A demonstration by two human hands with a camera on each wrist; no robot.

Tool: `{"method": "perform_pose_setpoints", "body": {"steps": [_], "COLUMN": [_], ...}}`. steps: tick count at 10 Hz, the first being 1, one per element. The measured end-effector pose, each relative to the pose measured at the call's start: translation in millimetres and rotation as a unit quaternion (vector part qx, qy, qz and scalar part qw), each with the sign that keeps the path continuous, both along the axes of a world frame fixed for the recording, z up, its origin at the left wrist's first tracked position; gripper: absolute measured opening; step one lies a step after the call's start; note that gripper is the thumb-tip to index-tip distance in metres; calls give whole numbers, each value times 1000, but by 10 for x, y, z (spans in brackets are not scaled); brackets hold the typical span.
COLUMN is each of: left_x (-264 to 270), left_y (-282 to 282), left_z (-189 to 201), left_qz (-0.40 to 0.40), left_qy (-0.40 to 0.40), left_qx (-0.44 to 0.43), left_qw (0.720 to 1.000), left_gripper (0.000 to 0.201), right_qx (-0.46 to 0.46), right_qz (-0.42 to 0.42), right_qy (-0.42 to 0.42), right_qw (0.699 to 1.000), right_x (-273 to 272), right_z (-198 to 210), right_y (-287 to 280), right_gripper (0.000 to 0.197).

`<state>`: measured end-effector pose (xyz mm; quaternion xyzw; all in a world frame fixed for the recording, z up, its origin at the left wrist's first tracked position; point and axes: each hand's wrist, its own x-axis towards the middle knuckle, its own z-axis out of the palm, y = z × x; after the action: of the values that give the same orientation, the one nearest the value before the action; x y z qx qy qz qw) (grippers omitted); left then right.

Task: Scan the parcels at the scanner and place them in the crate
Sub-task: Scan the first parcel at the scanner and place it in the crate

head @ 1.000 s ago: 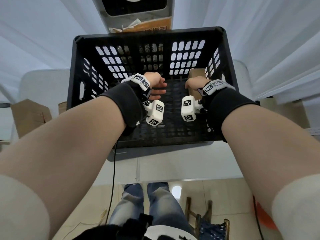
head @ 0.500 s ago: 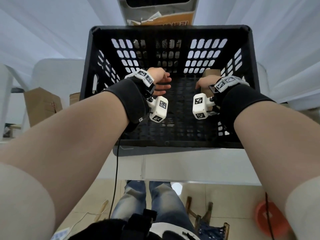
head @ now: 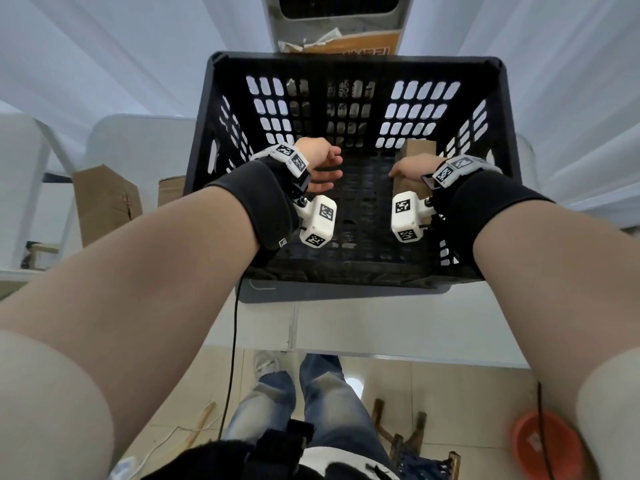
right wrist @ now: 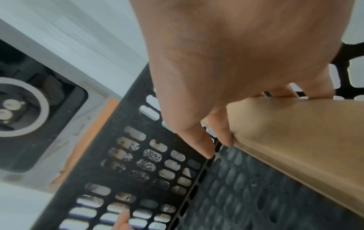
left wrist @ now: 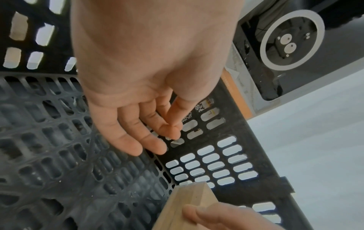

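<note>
The black slotted crate (head: 346, 60) stands on a white table, and both of my hands are inside it. A brown cardboard parcel (head: 417, 150) stands on edge by the crate's right wall. My right hand (head: 410, 168) grips its top end. In the right wrist view the right hand (right wrist: 218, 140) has fingers curled over both sides of the parcel (right wrist: 295, 140). My left hand (head: 322, 168) hangs over the crate floor with relaxed fingers and holds nothing. The left wrist view shows the left hand (left wrist: 157, 140) the same way. The scanner (head: 337, 8) rises behind the crate.
An orange envelope (head: 349, 46) lies between scanner and crate. Two cardboard boxes (head: 104, 202) sit on a surface to the left. A black cable (head: 235, 323) hangs over the table's front edge (head: 381, 327). On the floor are a wooden stool (head: 408, 441) and an orange disc (head: 547, 445).
The head view has swung, so the crate sits further right in frame. My right hand keeps its hold on the parcel by the right wall; the left hand stays empty.
</note>
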<state>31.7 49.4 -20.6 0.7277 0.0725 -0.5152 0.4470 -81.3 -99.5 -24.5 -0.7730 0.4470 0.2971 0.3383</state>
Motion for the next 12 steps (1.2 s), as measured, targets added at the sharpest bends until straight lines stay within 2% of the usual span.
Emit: {"method": "perform_pose_setpoints", "body": {"steps": [1, 3, 4, 6, 7, 8, 9, 10, 11, 12], "left_x": [-36, -116, -145, -303, -393, -515, -648, -760, -847, -926], "left_y": [72, 322, 545, 1064, 1344, 1591, 1810, 1960, 2042, 2127], "left_z": [158, 825, 1198, 1945, 2361, 2812, 3209, 3559, 3851, 4095], "left_qz": [5, -47, -47, -58, -61, -74, -70, -68, -90, -121], "left_qy": [-7, -61, -83, -156, -185, -220, -251, -283, -299, -289], "left_qx": [-15, -35, -61, -115, -138, -165, -196, -229, -249, -282], "left_qw": [1000, 996, 994, 979, 971, 959, 945, 929, 917, 907], "left_gripper": [30, 26, 25, 22, 14, 13, 10, 9, 33, 40], "right_qx": [12, 86, 79, 52, 34, 35, 54, 76, 106, 123], "right_qz": [-16, -93, -140, -141, -136, -156, -146, -137, -127, -106], "right_qy": [-44, -171, -228, -295, -319, -336, -410, -460, -511, -561], "right_qw": [999, 977, 960, 944, 937, 928, 899, 874, 843, 812], "right_x": [-50, -118, -254, -510, -666, -811, -1001, -1179, -1318, -1424], "right_z": [279, 857, 1246, 2029, 2453, 2844, 3328, 3691, 3956, 4149], "right_y": [125, 343, 547, 1024, 1277, 1463, 1870, 2161, 2332, 2399], "right_gripper": [47, 54, 55, 56, 61, 94, 43, 32, 32, 31]}}
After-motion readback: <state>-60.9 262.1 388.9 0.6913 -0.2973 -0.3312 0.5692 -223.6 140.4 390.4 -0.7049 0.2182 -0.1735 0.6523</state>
